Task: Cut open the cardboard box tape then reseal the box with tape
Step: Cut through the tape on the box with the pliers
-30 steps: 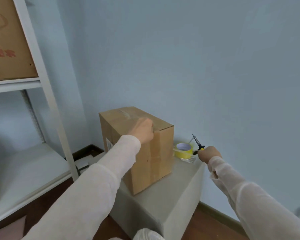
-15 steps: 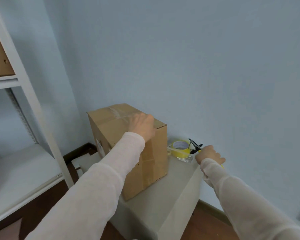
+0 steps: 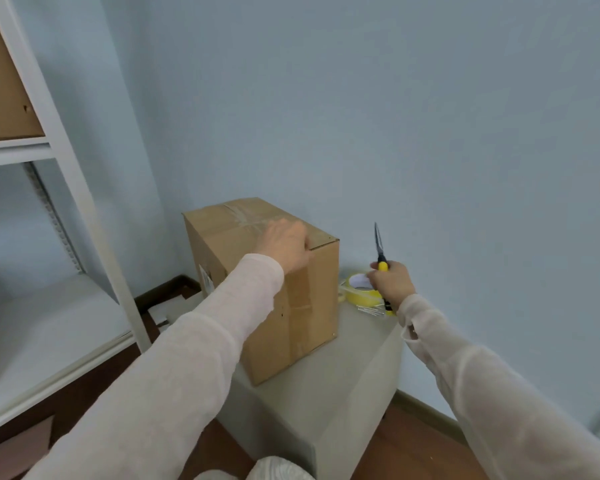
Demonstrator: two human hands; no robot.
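One taped box (image 3: 312, 306), left hand (image 3: 284, 245) atop, scissors (image 3: 377, 242)

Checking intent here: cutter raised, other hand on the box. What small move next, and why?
Probably bring the cutter to the tape on the box top: the right hand holds it point-up, apart from the box, the left hand rests on the box, and the tape looks uncut.

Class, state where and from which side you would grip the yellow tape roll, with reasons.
Probably grip the tape roll by its rim from above, thumb in the core: it lies flat, hole up, with the box close on its left.
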